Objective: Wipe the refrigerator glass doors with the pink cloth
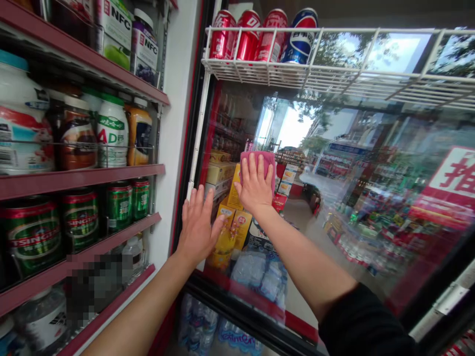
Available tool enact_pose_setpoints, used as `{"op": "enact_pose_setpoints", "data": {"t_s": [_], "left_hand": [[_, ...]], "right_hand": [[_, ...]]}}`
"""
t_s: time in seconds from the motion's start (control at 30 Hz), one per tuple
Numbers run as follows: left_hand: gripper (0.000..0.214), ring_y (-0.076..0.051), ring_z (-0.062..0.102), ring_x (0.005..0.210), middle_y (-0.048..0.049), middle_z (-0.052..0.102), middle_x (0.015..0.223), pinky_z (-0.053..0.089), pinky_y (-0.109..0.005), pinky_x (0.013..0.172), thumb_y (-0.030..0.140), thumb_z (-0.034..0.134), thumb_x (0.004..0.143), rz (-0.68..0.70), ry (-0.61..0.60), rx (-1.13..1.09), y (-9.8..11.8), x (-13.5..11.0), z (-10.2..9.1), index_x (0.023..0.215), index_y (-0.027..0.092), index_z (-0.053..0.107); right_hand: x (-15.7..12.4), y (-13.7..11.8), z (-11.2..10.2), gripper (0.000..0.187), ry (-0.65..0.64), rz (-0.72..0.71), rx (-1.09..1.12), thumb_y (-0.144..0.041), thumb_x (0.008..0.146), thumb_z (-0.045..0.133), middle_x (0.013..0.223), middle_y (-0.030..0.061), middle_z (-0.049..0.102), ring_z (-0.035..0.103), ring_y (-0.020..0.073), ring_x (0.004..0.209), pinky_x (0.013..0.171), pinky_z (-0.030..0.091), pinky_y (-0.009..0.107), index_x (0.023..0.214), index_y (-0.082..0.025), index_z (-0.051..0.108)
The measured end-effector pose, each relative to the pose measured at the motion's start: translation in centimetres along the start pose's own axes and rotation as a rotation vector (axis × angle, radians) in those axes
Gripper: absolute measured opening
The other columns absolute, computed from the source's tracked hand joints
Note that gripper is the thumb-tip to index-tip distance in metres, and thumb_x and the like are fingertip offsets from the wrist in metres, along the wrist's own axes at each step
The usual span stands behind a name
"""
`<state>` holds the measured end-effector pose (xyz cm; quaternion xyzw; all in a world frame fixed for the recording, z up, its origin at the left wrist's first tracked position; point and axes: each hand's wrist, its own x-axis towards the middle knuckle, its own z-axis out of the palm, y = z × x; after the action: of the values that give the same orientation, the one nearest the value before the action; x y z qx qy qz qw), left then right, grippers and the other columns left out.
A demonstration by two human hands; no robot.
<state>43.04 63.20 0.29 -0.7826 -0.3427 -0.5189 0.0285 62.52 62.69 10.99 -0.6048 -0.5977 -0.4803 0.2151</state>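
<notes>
An open fridge door of glass stands before me, its pane full of street reflections. My right hand lies flat with fingers spread on a pink cloth, pressing it against the glass near the hinge side. My left hand rests open and flat on the door's inner edge, beside a white vertical rail. Neither hand grips anything; the cloth is pinned under the right palm.
A white wire rack at the door's top holds red cola cans and a blue can. On the left, red fridge shelves carry bottles, jars and green beer cans. Water bottle packs sit low down.
</notes>
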Motion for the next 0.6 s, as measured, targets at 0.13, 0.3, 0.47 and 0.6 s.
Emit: {"op": "enact_pose_setpoints", "data": {"t_s": [0.13, 0.3, 0.47, 0.6], "left_hand": [[0.076, -0.038, 0.012, 0.172, -0.0197, 0.016, 0.184, 0.020, -0.068, 0.135, 0.046, 0.045, 0.110, -0.025, 0.001, 0.036, -2.1, -1.0, -0.7, 0.176, 0.020, 0.018], [0.075, -0.039, 0.013, 0.172, -0.0205, 0.018, 0.183, 0.021, -0.069, 0.134, 0.045, 0.045, 0.110, -0.084, -0.011, 0.070, -4.5, -2.5, -1.8, 0.176, 0.020, 0.019], [0.076, -0.039, 0.011, 0.172, -0.0218, 0.017, 0.183, 0.019, -0.069, 0.135, 0.047, 0.044, 0.110, -0.156, -0.028, 0.099, -6.2, -4.6, -2.3, 0.175, 0.017, 0.020], [0.077, -0.039, 0.012, 0.172, -0.0211, 0.018, 0.183, 0.020, -0.070, 0.135, 0.047, 0.045, 0.110, -0.211, -0.042, 0.104, -7.1, -6.6, -2.2, 0.176, 0.019, 0.018]], "right_hand": [[1.9, -3.8, 2.1, 0.088, -0.057, -0.090, 0.080, -0.040, 0.104, 0.062, 0.185, 0.0159, 0.011, 0.006, 0.0393, 0.172, 0.137, -0.001, 0.068, 0.175, -0.009, 0.020], [3.1, -7.4, 4.6, 0.086, -0.090, -0.182, 0.121, -0.037, 0.105, 0.063, 0.185, 0.0159, 0.010, 0.007, 0.0395, 0.172, 0.137, -0.001, 0.067, 0.174, -0.009, 0.022], [1.8, -10.3, 7.1, 0.088, -0.109, -0.220, 0.162, -0.035, 0.104, 0.065, 0.185, 0.0166, 0.008, 0.005, 0.0389, 0.172, 0.138, -0.001, 0.066, 0.174, -0.006, 0.021], [-2.6, -12.9, 9.4, 0.085, -0.182, -0.248, 0.229, -0.031, 0.105, 0.062, 0.185, 0.0165, 0.005, 0.002, 0.0370, 0.173, 0.139, 0.002, 0.065, 0.174, -0.005, 0.020]]}}
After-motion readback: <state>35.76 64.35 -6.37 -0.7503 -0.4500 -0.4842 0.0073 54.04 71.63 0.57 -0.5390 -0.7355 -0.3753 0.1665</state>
